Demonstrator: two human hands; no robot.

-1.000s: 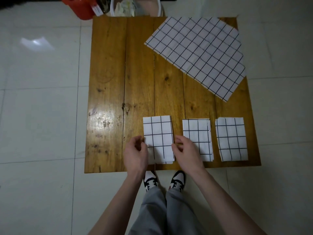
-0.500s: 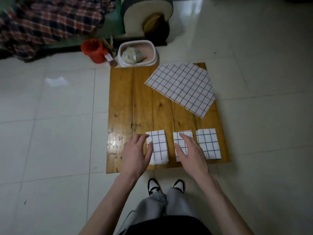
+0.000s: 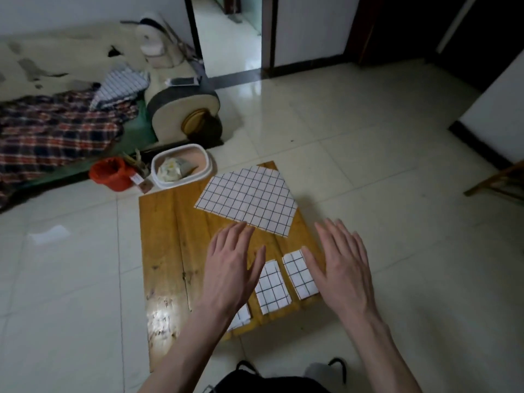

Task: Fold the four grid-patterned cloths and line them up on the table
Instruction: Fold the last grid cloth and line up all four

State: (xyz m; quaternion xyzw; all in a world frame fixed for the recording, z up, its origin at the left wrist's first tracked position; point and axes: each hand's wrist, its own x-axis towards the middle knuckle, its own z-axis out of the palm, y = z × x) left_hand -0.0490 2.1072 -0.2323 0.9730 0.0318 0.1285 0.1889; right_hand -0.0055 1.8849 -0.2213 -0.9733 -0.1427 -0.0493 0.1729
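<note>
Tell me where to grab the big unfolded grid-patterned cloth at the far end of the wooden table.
Pinch the large unfolded black-on-white grid cloth at its near edge, coming from the front. It lies flat and skewed on the wooden table, and that edge sits nearest the open left hand and right hand.

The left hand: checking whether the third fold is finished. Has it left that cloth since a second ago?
Yes. The left hand has lifted off the near folded cloth and reaches across the table toward the unfolded cloth.

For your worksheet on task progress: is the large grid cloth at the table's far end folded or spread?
Spread: the large grid cloth lies flat and open.
</note>
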